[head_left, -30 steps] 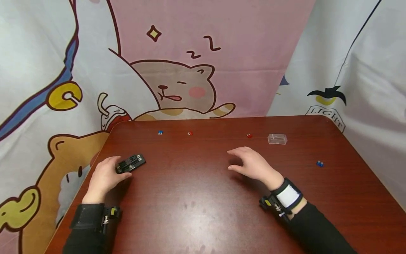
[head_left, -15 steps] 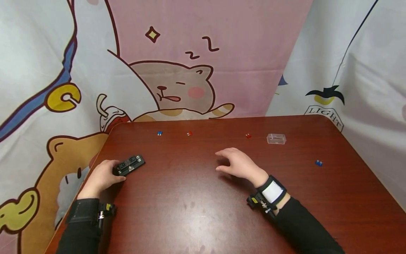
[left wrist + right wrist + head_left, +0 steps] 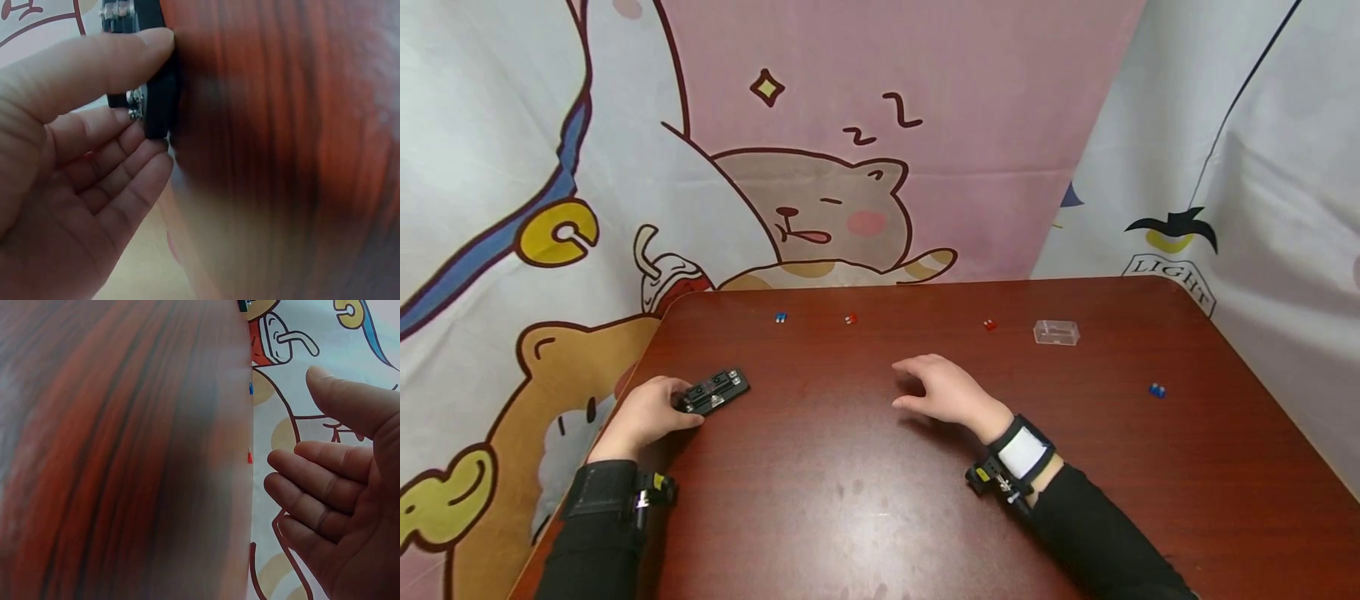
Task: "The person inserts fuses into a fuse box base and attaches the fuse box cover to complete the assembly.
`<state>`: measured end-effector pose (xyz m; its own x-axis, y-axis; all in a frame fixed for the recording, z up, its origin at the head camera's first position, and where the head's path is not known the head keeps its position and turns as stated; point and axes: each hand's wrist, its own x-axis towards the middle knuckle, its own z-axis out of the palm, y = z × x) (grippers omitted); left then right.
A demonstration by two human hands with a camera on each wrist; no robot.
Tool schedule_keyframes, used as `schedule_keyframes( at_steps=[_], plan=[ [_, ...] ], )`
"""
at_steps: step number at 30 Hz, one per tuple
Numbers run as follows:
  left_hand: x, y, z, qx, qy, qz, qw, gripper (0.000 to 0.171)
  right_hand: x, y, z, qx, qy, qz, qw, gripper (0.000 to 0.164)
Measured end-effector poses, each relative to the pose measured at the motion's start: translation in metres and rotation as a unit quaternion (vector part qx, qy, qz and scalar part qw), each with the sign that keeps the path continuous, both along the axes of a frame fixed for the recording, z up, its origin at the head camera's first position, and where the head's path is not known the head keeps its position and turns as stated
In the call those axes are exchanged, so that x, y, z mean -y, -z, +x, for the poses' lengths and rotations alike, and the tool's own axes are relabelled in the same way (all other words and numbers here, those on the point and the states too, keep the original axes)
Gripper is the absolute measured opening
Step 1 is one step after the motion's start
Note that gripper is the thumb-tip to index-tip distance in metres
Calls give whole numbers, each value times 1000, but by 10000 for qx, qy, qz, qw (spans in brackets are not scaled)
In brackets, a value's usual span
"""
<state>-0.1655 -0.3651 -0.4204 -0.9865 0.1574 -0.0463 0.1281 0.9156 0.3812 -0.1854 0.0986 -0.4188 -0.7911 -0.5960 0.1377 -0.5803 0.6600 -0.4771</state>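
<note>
At the table's left side my left hand (image 3: 651, 414) pinches the near end of a black rectangular block (image 3: 718, 392) with small silvery metal parts on its top. In the left wrist view the thumb (image 3: 119, 59) lies across one side of the black block (image 3: 164, 103), and the fingertips meet its lower end. My right hand (image 3: 946, 390) hovers over the middle of the table, holding nothing. Its fingers are loosely bent and the thumb stands apart, as the right wrist view shows of the right hand (image 3: 340, 487).
Along the far edge of the brown table (image 3: 850, 500) lie a small blue piece (image 3: 781, 317), a red piece (image 3: 851, 319) and another red piece (image 3: 990, 324). A clear plastic box (image 3: 1056, 332) stands at the back right. Another blue piece (image 3: 1157, 390) lies farther right.
My right hand has moved left towards the middle of the table. My left hand has shifted slightly left, its thumb drawing in against the black block, which stays in nearly the same place.
</note>
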Motion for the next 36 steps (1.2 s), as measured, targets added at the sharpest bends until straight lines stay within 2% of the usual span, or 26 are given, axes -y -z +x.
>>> schedule_keyframes(
  at_steps=[5, 13, 24, 31, 36],
  plan=[
    [-6, 2, 0, 94, 46, 58, 9999, 54, 11, 1, -2, -70, -102, 69, 9999, 57],
    [-37, -5, 4, -33, 186, 386, 9991, 52, 33, 4, -5, -128, -305, 141, 9994, 56],
    [-89, -15, 5, -540, 763, 754, 9928, 46, 59, 0, -2, -275, -510, 100, 9983, 60],
    [-125, -20, 6, -681, 1052, 833, 9886, 46, 59, 4, 0, -361, -569, -162, 9976, 62],
    [-143, -22, 5, -849, 1277, 895, 9841, 45, 53, 2, 2, -337, -416, -342, 9980, 63]
  ],
)
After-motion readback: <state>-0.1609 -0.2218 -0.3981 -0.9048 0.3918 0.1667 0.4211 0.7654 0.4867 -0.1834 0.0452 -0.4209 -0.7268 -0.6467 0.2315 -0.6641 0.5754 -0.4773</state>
